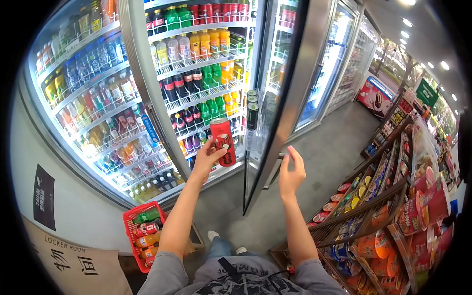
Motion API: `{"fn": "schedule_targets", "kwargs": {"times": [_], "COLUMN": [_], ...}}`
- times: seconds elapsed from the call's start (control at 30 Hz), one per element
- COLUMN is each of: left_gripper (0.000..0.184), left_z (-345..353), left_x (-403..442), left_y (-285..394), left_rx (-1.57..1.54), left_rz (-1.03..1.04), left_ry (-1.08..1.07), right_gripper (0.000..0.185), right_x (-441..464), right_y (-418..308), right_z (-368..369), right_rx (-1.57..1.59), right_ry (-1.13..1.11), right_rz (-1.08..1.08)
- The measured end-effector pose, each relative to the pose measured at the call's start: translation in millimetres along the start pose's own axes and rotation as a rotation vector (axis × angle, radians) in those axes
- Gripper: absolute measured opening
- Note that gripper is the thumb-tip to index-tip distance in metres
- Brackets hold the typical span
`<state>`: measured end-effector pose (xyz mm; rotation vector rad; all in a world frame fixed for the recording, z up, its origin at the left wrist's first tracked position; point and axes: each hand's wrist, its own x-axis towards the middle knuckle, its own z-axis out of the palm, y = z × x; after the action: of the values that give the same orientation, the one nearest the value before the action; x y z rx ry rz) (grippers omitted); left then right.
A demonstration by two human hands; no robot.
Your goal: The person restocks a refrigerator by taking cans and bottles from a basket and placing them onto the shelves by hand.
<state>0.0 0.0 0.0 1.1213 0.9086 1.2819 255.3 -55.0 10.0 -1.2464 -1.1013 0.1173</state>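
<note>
Your red basket (129,236) holds a green bottle (146,216) by its far edge, with a red item and orange bottles (148,240) nearer you. The cooler (196,28) carries rows of bottles and cans along its shelf edges. Its door (291,88) stands open between your hands; a packed rack (361,216) lines your right. Your left hand (209,158) pinches the red can (223,142) before the lower shelves. Your right hand (292,173) is loosely spread, perhaps touching the door handle (281,156); you can't quite tell.
</note>
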Motion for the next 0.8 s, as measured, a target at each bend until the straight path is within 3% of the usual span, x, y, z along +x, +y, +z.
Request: {"fn": "schedule_targets", "kwargs": {"times": [0.07, 0.1, 0.17, 0.23, 0.37, 0.47, 0.63, 0.8], "left_gripper": [0.058, 0.059, 0.060, 0.061, 0.057, 0.054, 0.059, 0.057], "left_z": [-1.7, 21.2, 12.9, 12.9, -18.3, -45.3, -92.0, -133.7], "left_x": [1.3, -6.0, 7.0, 10.3, 26.6, 56.1, 130.6, 215.9], "left_y": [9.0, -2.9, 3.9, 18.2, 38.7, 55.9, 100.2, 162.0], "left_rx": [-0.006, -0.057, -0.050, -0.044, 0.020, 0.023, 0.133, 0.308], "left_rz": [0.002, 0.009, 0.045, 0.093, 0.132, 0.169, 0.299, 0.479], "left_ry": [0.007, -0.015, -0.013, -0.022, -0.013, 0.021, 0.072, 0.050], "right_gripper": [0.019, 0.017, 0.022, 0.040, 0.052, 0.056, 0.064, 0.061], "right_x": [-4.1, -4.5, -3.8, 6.3, 21.4, 42.0, 98.6, 157.9], "right_y": [-26.8, -30.9, -45.0, -43.1, -39.9, -48.3, -65.3, -95.9], "right_z": [11.0, -6.8, 26.5, 56.7, 125.6, 182.9, 288.9, 372.2], "right_rx": [0.023, 0.085, 0.200, 0.292, 0.457, 0.481, 0.791, 0.831], "right_ry": [-0.018, -0.170, -0.340, -0.539, -0.789, -0.866, -1.039, -1.005], "right_rz": [-0.538, -0.514, -0.290, -0.069, 0.015, -0.005, 0.113, 0.045]}}
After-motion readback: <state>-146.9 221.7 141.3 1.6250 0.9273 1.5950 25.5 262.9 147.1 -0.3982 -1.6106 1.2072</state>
